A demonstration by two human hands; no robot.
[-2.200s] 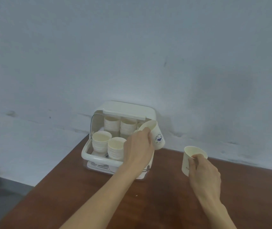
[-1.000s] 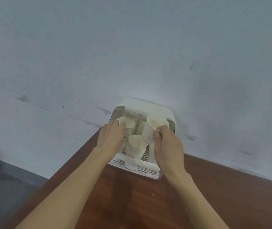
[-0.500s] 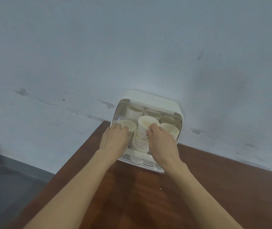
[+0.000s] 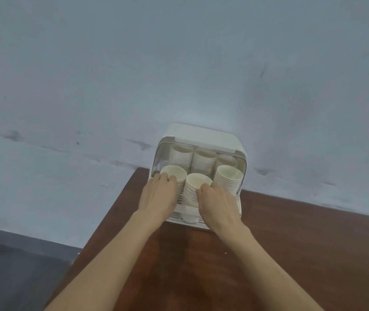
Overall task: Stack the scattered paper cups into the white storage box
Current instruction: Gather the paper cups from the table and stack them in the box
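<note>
The white storage box [image 4: 203, 133] stands at the table's back edge against the wall, its lid raised. Inside are several stacks of paper cups: three at the back [image 4: 203, 157] and three in front. My left hand [image 4: 158, 197] holds the top cup of the front left stack [image 4: 173, 172], fingers curled over its near rim. My right hand [image 4: 218, 204] pinches the near rim of the top cup on the front middle stack [image 4: 198, 181]. The front right stack [image 4: 229, 176] stands untouched beside my right hand.
The brown wooden table [image 4: 302, 254] stretches to the right and toward me. Its left edge runs diagonally down to the lower left, with dark floor [image 4: 17, 272] beyond it. A pale wall [image 4: 179, 63] rises right behind the box.
Both hands have lowered their cups onto the front stacks. The right hand's cup, raised above the middle stack half a second ago, now sits nested in it. The view has tilted down slightly.
</note>
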